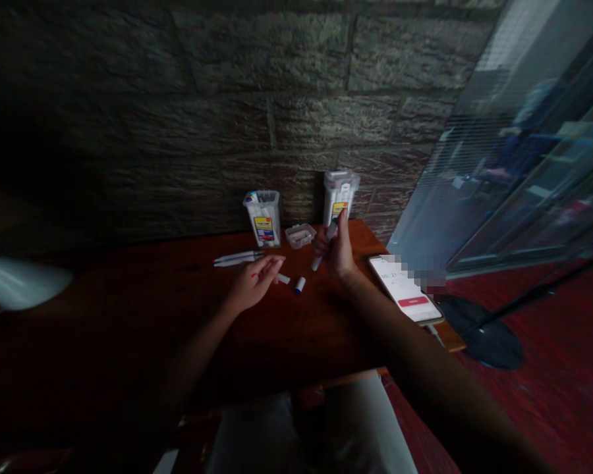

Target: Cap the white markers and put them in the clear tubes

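My right hand [340, 253] is wrapped round a marker pen [317, 263], thumb pointing up, above the table's right part. Closed fingers press together on my left hand [254, 284], which has a red mark on it. A short white piece [283, 279] shows beside its fingers; whether it is held or lies on the table I cannot tell. A white cap with a blue end [300, 284] lies between the hands. Behind my left hand, white markers [237, 259] with red ends lie side by side.
An open clear tub of markers [264, 220] stands by the brick wall, near a small clear plastic lid [300, 235]. Behind my right hand is a second tub [340, 191]. A lit phone [405, 289] lies at the table's right edge, beside a black stand base [484, 332].
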Available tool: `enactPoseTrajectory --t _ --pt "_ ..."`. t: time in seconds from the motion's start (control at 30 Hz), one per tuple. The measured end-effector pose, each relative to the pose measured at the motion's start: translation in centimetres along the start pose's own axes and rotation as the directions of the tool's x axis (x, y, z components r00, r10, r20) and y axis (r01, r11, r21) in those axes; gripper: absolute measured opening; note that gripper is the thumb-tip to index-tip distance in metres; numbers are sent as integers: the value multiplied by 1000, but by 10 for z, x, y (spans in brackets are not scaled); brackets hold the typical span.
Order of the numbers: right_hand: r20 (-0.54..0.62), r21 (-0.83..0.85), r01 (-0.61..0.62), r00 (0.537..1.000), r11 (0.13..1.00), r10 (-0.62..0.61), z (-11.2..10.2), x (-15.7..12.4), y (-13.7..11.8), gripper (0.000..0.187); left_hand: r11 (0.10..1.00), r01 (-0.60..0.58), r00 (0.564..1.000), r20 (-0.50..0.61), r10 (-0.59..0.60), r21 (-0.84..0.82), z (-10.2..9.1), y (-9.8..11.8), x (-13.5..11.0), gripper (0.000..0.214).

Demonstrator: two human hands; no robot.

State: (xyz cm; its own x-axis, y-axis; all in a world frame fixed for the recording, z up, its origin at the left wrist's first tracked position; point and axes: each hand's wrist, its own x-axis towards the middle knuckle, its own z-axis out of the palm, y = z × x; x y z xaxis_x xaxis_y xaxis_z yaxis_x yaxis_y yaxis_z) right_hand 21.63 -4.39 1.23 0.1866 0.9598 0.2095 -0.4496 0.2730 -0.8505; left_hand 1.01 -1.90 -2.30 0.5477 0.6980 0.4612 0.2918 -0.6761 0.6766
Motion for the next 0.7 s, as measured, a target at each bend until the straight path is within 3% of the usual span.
enactPoseTrajectory --t 0.33,0.7 --pt "-3 72 -49 999 996 50 -4 -1 -6 69 999 31 1000 -6 -31 -27 1 0 0 43" --pt "-2 41 -60 998 997 61 0 -4 3 63 999 33 999 -12 -33 -37 0 2 -1 38"
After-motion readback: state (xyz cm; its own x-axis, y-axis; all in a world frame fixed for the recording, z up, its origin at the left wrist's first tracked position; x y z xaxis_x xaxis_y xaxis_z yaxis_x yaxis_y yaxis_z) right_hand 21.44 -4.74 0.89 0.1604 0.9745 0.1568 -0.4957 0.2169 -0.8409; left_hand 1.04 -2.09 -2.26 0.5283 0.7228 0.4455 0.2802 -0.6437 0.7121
